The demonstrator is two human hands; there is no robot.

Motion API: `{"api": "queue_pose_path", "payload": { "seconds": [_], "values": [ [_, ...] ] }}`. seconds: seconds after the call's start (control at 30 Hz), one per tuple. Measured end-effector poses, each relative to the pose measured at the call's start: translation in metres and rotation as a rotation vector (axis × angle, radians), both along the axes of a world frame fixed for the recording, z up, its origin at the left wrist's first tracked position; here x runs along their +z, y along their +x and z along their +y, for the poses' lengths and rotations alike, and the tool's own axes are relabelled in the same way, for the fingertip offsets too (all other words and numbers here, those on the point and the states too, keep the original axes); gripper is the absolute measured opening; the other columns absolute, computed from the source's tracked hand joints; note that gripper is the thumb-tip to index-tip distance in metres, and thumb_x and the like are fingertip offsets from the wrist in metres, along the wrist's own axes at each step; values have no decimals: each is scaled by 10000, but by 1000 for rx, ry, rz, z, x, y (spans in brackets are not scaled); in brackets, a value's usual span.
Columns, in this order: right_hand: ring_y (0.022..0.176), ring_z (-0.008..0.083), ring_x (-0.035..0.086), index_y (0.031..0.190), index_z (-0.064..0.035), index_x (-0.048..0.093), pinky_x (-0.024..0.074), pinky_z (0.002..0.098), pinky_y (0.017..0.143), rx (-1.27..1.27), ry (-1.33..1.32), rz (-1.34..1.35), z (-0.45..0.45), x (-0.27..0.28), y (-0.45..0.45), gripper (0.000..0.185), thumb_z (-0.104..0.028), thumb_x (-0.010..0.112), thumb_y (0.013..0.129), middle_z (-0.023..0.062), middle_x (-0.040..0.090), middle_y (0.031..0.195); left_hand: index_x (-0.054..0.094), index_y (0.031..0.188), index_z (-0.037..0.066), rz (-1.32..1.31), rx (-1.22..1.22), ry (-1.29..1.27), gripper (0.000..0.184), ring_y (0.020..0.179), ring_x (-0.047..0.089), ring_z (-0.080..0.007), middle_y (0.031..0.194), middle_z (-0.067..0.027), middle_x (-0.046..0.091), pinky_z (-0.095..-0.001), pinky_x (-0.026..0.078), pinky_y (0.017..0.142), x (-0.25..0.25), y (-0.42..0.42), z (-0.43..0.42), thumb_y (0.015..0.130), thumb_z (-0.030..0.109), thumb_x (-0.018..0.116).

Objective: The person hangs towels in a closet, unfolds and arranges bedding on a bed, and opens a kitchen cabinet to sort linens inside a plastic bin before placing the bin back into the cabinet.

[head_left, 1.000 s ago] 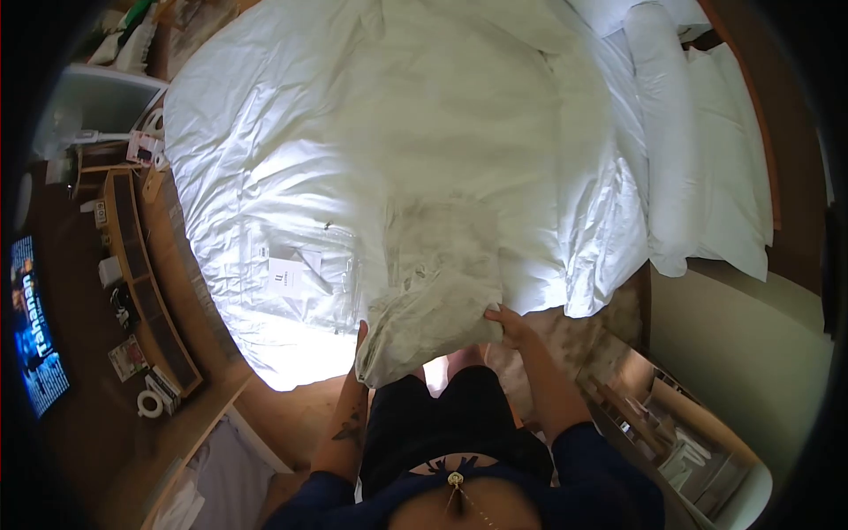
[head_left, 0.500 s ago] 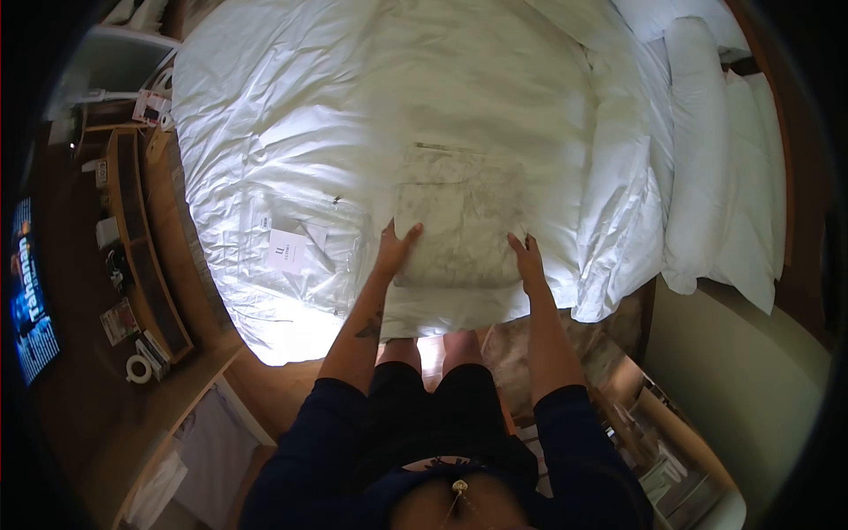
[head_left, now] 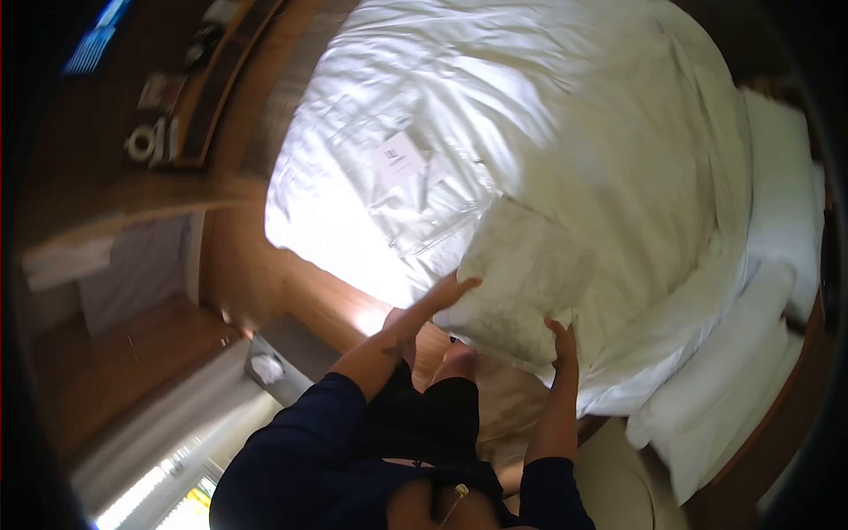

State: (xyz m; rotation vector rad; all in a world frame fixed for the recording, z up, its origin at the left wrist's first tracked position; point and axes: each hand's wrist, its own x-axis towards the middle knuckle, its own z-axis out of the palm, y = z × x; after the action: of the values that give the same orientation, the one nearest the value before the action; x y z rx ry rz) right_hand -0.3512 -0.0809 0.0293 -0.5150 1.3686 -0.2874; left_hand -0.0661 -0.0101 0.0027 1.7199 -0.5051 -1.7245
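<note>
Slanting toward one o'clock, the cloth [head_left: 523,269] has the left hand [head_left: 448,292] gripping at nine, right hand [head_left: 563,343] at five (grip unclear).

The fingers of the left hand [head_left: 452,291] are mostly hidden beneath the folded cloth [head_left: 521,274], with the thumb in sight; those of the right hand [head_left: 562,341] are too blurred to tell apart. The cloth's faint pattern is smeared too. Print on the white card [head_left: 399,161] is too small to read, and the clear plastic packet [head_left: 428,212] has an outline hard to follow. The top edge cuts off the bed [head_left: 618,115] and the lit screen [head_left: 95,37]; the bottom edge crops the window [head_left: 193,511].
</note>
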Motion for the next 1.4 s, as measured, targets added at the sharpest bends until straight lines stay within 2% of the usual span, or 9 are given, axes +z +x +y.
{"api": "queue_pose_path", "payload": {
  "seconds": [0.23, 0.37, 0.5, 0.63, 0.73, 0.87, 1.13, 1.3, 1.4],
  "values": [
    [1129, 372, 419, 1274, -1, 347, 346, 418, 956, 576, -569, 1090, 7, 31, 61, 733, -227, 664, 653, 234, 400, 1241, 341, 1307, 56, -389, -439, 280, 672, 1163, 422, -310, 1280, -202, 411, -366, 325, 974, 56, -3, 180, 796, 454, 522],
    [1106, 377, 414, 1254, 2, 366, 331, 421, 957, 702, -1185, 832, -24, 56, 127, 675, -181, 654, 671, 217, 400, 1212, 490, 1212, 117, -387, -383, 70, 506, 1044, 527, -258, 1125, -156, 556, -363, 400, 898, 68, 43, 326, 782, 378, 545],
    [1049, 327, 453, 1188, -4, 431, 371, 382, 909, 860, -1204, 318, -26, 112, 274, 531, -121, 624, 708, 179, 419, 1190, 614, 932, 25, -445, 368, 647, 388, 881, 595, -225, 938, -159, 616, -314, 466, 734, 140, 59, 456, 743, 361, 581],
    [1015, 237, 473, 1130, -8, 476, 382, 317, 882, 853, -1020, -168, 71, 191, 461, 394, -49, 577, 751, 124, 446, 1152, 654, 893, 40, -155, 1654, -333, 281, 734, 621, -221, 802, -124, 632, -359, 493, 643, 59, -12, 603, 777, 284, 573],
    [990, 198, 492, 1113, -55, 509, 396, 286, 844, 965, -869, -356, 152, 204, 583, 369, -18, 571, 751, 71, 489, 1132, 610, 875, 73, -146, 472, 874, 341, 676, 583, -174, 749, -78, 598, -328, 472, 585, 25, 6, 669, 752, 391, 607],
    [1028, 226, 504, 1146, -60, 498, 391, 295, 869, 1152, -768, -481, 289, 258, 711, 407, -48, 605, 753, 86, 485, 1171, 620, 704, 131, 113, 681, 616, 320, 511, 543, -152, 629, -26, 588, -311, 439, 449, 118, 128, 662, 811, 407, 496],
    [1050, 271, 501, 1228, -71, 429, 435, 340, 847, 1230, -1063, -686, 379, 349, 941, 532, -135, 626, 739, 128, 396, 1268, 608, 883, 56, -574, 1435, 118, 157, 679, 527, -105, 766, -9, 573, -263, 439, 588, 114, 471, 709, 802, 181, 560],
    [1136, 252, 437, 1354, -32, 211, 411, 330, 884, 1164, -1307, -679, 366, 367, 1081, 790, -148, 659, 714, 159, 341, 1332, 595, 923, 73, -321, 1481, -506, 165, 689, 511, -103, 780, 6, 565, -252, 432, 595, 76, 630, 674, 855, 217, 548],
    [985, 292, 504, 1325, 23, 203, 432, 362, 791, 1454, -1203, -593, 363, 394, 1095, 847, -246, 664, 668, 211, 428, 1195, 574, 1018, 59, -371, 1011, -145, 254, 793, 548, -155, 889, -51, 592, -315, 461, 626, 54, 660, 661, 840, 236, 545]
  ]
}}
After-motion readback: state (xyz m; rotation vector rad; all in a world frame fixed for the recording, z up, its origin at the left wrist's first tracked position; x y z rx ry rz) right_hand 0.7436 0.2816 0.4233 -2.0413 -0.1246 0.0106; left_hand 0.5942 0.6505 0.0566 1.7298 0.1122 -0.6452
